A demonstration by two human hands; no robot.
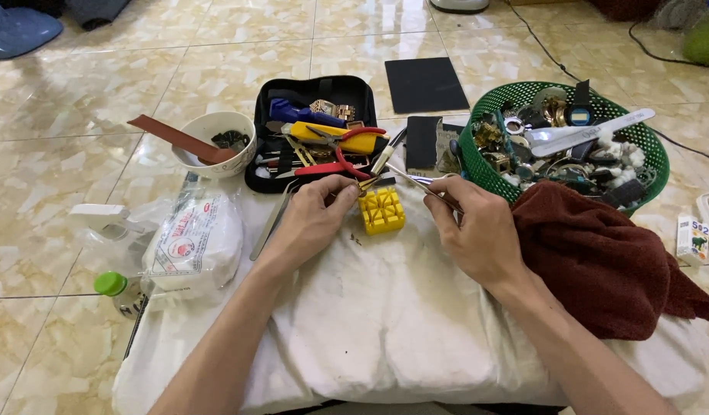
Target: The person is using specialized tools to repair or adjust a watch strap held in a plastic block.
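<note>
My left hand (312,219) rests on a white cloth (385,323) and pinches a small gold-coloured part against the top of a yellow plastic holder block (381,210). My right hand (470,230) grips thin metal tweezers (416,181), whose tips point left toward the block and the part. The part itself is mostly hidden by my left fingers. Both hands sit close together on either side of the block.
An open black tool case (312,131) with pliers and screwdrivers lies behind the block. A white bowl (212,142), a green basket (562,138) of watch parts, a dark red towel (600,253), a plastic bag (193,242), a green-capped bottle (116,290) and black pads (425,84) surround the cloth.
</note>
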